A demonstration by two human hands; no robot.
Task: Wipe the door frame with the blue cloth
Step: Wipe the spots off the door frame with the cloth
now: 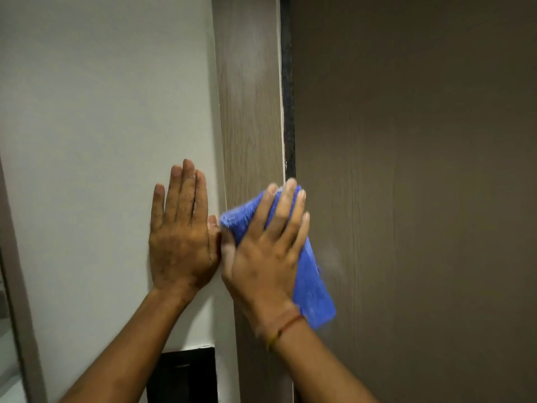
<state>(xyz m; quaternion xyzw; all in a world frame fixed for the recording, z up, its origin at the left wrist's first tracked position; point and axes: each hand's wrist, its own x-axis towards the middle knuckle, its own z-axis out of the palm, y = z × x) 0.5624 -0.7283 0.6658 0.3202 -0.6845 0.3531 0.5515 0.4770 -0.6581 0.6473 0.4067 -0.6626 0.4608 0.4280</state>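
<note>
Cloth under R hand fingers

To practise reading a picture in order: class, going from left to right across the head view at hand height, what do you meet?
White wall → left hand, flat on the wall → right hand, pressing the blue cloth on the wooden door frame → brown door.

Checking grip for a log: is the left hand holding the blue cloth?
No, the left hand lies flat on the wall; the right hand presses the blue cloth.
</note>
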